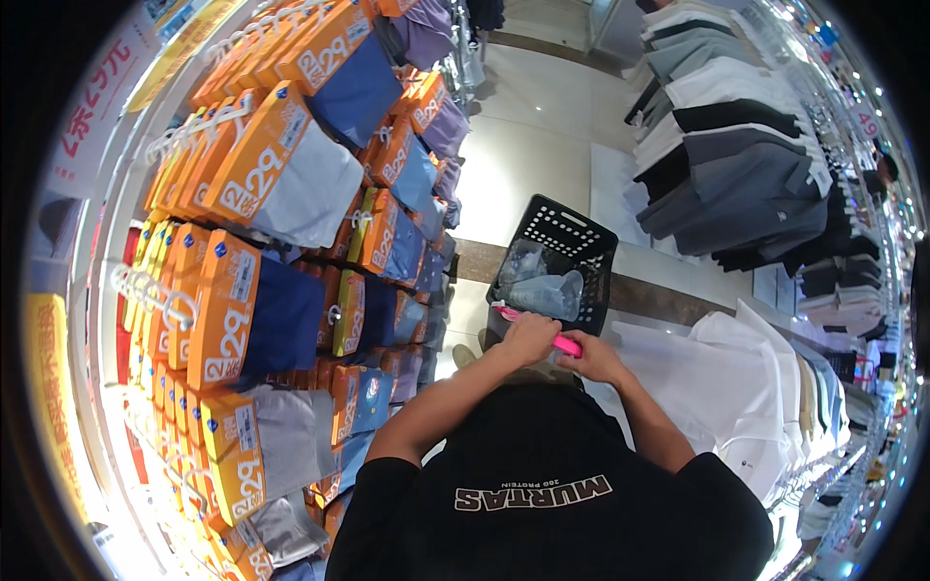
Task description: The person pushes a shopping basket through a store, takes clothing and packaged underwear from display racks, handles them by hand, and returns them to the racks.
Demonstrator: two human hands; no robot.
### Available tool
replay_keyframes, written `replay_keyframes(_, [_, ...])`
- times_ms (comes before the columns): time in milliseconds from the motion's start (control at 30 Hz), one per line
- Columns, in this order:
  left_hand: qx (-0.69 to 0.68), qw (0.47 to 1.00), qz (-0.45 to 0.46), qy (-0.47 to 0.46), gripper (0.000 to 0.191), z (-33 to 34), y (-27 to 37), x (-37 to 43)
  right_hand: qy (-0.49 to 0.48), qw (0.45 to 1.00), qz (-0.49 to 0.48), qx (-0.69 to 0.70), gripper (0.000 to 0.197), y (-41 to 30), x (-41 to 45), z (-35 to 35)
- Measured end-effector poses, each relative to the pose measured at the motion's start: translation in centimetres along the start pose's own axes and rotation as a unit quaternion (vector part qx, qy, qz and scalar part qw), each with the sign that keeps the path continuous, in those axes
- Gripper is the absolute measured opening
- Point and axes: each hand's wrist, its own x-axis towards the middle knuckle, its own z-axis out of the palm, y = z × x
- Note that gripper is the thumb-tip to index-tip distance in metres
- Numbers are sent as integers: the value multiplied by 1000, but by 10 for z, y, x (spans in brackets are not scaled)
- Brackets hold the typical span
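Both my hands are at the near end of a black plastic shopping basket (pixel 601 279) with rows of square holes. Inside it lie clear plastic bags or packages (pixel 545 294), their contents hard to make out. My left hand (pixel 534 338) is closed around a bright pink item (pixel 568 346), whose other end shows beyond my fingers, over the basket's rim. My right hand (pixel 590 357) holds the same pink item at its near end. The item looks like a handle or a tool; its exact kind cannot be told.
On the left, a rack holds hanging packs of folded garments with orange cards (pixel 225 312). Dark, grey and white shirts (pixel 755 181) hang at the upper right. White clothes (pixel 697 378) hang close by my right arm. A tiled floor (pixel 538 131) runs between the racks.
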Motion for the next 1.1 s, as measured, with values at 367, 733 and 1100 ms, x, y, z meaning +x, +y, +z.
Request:
replay_keyframes(367, [-15,997,-7,71,14,-1,-8,30,322,915,22,-243,22,9,22,21])
replay_keyframes(733, [-25,996,-33,77,17,-6,-6,83,393,869,-86,-287,25,45,59,-27])
replay_keyframes(1100, [-68,992,-69,84,20,-23,-11,142,383,860,-125,-312,26,73,109,-91])
